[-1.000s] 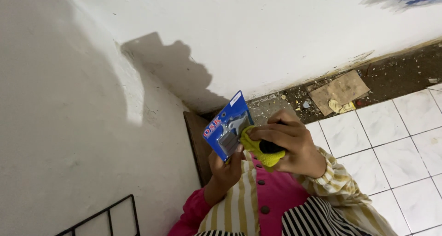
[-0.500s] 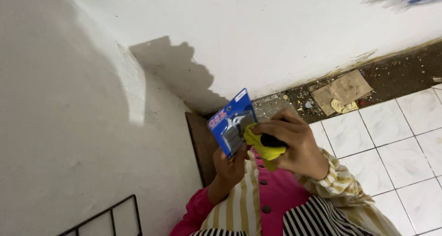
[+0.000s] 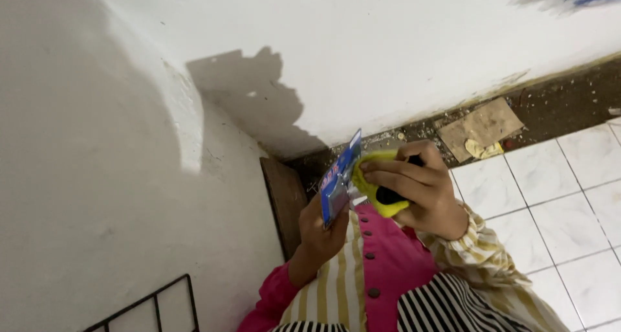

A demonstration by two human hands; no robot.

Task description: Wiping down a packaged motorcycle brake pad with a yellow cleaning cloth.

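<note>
I hold a blue blister-pack card (image 3: 339,182) upright in my left hand (image 3: 321,232), turned nearly edge-on, its clear plastic bubble low on the face. Touching its right side, my right hand (image 3: 417,189) grips a yellow and black utility knife (image 3: 380,188), its yellow body mostly wrapped by my fingers, tip against the card.

The flat blue card packet (image 3: 339,180) carries red print, beside a yellow-and-black rounded tool (image 3: 381,193). The pink buttoned garment (image 3: 394,267) is flanked by cream-striped sleeves (image 3: 491,261). The square floor tiles (image 3: 556,189) are white.
</note>
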